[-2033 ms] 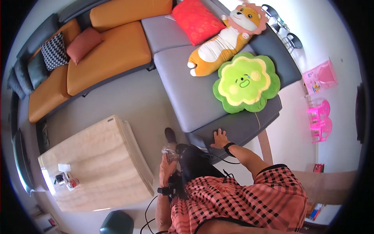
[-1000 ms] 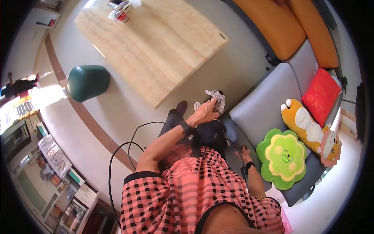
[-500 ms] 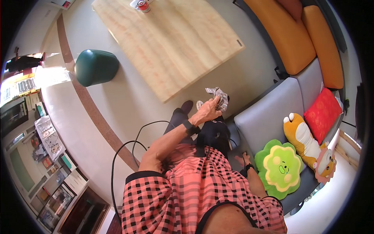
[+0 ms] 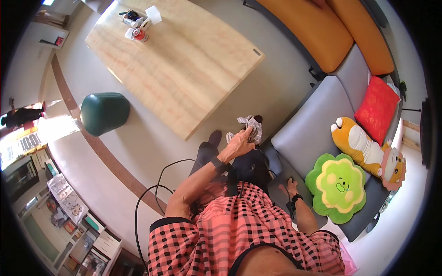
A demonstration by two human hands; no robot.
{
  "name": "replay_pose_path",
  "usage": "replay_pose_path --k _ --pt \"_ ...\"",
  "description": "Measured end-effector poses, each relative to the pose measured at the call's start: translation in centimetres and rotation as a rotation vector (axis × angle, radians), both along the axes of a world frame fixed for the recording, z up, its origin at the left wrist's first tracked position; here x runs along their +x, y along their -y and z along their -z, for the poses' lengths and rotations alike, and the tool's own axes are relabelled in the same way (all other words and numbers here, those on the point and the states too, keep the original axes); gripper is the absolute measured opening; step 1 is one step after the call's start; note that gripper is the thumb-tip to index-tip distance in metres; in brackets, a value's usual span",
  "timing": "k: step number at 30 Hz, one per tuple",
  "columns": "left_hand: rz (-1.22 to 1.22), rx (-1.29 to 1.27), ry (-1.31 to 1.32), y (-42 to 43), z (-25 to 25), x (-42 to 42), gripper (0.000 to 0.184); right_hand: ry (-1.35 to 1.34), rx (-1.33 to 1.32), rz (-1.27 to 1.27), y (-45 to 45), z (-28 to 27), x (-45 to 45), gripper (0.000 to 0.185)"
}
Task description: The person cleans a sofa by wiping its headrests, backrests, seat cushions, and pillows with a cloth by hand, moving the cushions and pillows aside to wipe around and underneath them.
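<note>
My left hand (image 4: 239, 145) is closed on a crumpled cloth (image 4: 253, 131), grey-brown with white stripes. The cloth hangs in front of my knees, above the floor, and part of it is hidden by my fingers. My right hand (image 4: 292, 186) is low at my side by the grey sofa (image 4: 306, 122), with its fingers apart and nothing seen in it. Close to that hand is a green flower-shaped cushion (image 4: 340, 186) with a smiling face. Both wrists wear dark bands.
A pale wooden table (image 4: 179, 69) stands ahead, bearing a red can (image 4: 139, 35) and small items. A dark green stool (image 4: 105, 113) is to the left. A plush toy (image 4: 363, 145) and red cushion (image 4: 377, 110) lie on the sofa. A black cable (image 4: 136, 221) loops at my left.
The view has shifted, bringing more of the table top and its items into sight. My left hand still holds the cloth in front of my knees; my right hand stays beside the sofa.
</note>
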State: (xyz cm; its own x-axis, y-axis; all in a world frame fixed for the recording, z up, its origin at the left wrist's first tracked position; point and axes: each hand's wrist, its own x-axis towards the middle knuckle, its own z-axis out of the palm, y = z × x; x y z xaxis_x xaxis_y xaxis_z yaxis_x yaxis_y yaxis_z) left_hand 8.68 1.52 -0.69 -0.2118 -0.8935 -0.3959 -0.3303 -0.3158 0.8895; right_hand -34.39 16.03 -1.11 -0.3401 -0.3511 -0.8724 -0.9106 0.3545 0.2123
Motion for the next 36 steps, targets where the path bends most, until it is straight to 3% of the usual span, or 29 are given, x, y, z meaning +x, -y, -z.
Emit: replay_pose_path --k 3,6,14,17,20,29,32,36 --pt "0.007 0.002 0.006 0.4 -0.7 -0.5 0.068 0.138 -0.156 -0.014 -3.1 3.5 -4.3 0.101" --pt "0.039 0.031 0.032 1.3 -1.5 -1.0 0.069 0.131 -0.224 -0.191 -3.4 2.7 -4.3 0.080" --pt "0.113 0.074 -0.019 3.8 -2.4 -3.5 0.070 0.103 -0.068 0.133 0.0 -2.9 0.5 0.100" --pt "0.151 0.091 0.017 5.3 -3.5 -5.0 0.067 0.082 -0.106 0.100 -0.5 -3.5 1.2 0.093" --pt "0.185 0.125 0.069 6.4 -5.1 -6.3 0.063 0.085 -0.204 0.085 -3.3 -1.6 0.0 0.100" --pt "0.197 0.143 0.118 9.2 -6.7 -11.6 0.062 0.026 -0.327 0.114 -4.3 -2.7 1.6 0.100" --pt "0.223 0.211 0.127 11.1 -8.3 -13.2 0.062 -0.011 -0.394 0.164 -4.6 -1.9 1.8 0.092" --pt "0.297 0.043 0.121 12.7 -6.8 -14.9 0.058 -0.009 -0.359 0.346 -0.9 -3.6 1.2 0.066"
